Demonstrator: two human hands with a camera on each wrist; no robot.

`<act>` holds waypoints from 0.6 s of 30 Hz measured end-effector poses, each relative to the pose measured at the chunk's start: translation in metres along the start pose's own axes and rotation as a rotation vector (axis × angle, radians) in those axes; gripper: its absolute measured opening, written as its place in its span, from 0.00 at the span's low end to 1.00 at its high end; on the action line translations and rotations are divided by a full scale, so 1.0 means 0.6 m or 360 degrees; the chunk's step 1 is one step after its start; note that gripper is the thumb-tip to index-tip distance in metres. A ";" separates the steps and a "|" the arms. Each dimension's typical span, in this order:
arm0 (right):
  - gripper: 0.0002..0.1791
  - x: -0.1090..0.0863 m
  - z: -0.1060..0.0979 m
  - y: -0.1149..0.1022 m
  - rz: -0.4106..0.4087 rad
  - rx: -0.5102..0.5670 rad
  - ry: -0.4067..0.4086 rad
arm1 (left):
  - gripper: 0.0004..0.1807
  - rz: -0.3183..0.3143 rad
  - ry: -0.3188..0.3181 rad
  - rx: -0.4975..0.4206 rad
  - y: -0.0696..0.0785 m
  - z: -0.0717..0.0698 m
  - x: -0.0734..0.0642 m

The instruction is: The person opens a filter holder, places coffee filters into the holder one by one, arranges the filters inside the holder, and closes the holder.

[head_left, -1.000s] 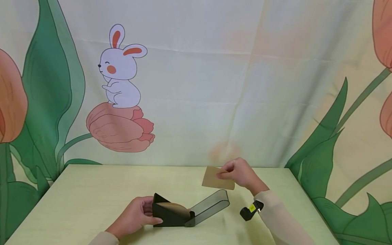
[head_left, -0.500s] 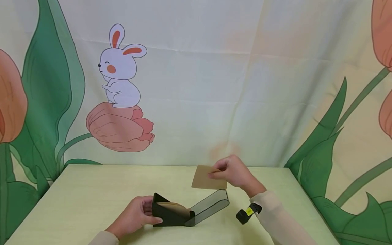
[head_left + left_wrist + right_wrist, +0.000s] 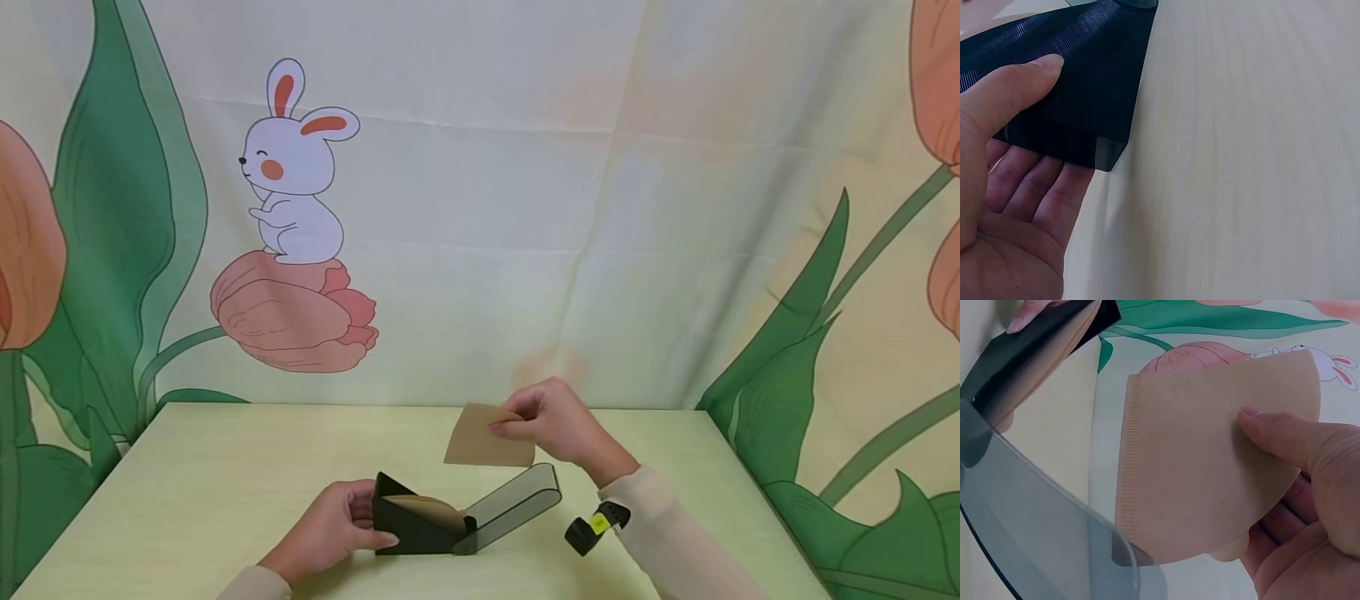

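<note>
My left hand [image 3: 326, 529] grips the left end of a black coffee filter holder [image 3: 416, 531] on the table, thumb on its ribbed front and fingers on the far side. The holder's smoky clear lid [image 3: 517, 506] is swung open to the right. Brown paper filters [image 3: 429, 503] stand inside. My right hand [image 3: 566, 429] pinches a brown coffee filter [image 3: 480, 442] by its right side, in the air behind the holder and lid. In the right wrist view this filter [image 3: 1185, 462] is a flat cone shape with a crimped edge; the lid [image 3: 1041, 512] partly covers its lower corner.
A pale wood-grain table [image 3: 225, 467] lies under the holder. Behind it hangs a cloth backdrop [image 3: 465, 208] printed with a rabbit and tulips. A black strapped wrist camera [image 3: 596, 527] sticks out from the right sleeve.
My right hand has moved left with the coffee filter, from beyond the lid's raised end to behind the middle of the holder and lid. The left hand and the holder have stayed put.
</note>
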State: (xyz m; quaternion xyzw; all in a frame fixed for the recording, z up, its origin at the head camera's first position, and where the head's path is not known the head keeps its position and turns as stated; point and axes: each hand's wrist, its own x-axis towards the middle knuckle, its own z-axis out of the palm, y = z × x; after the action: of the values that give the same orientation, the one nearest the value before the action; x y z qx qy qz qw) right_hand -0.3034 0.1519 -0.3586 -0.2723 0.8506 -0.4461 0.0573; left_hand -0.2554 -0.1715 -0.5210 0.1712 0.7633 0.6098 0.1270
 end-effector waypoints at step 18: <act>0.03 0.008 0.048 0.001 -0.0074 0.0115 -0.0110 | 0.26 0.0012 0.0002 0.0000 0.000 0.000 0.000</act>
State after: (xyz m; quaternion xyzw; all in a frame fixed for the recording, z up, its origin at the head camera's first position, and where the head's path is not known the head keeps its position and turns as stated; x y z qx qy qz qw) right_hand -0.2979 0.1286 -0.3755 -0.3049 0.8249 -0.4681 0.0862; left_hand -0.2552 -0.1715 -0.5210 0.1737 0.7627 0.6104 0.1242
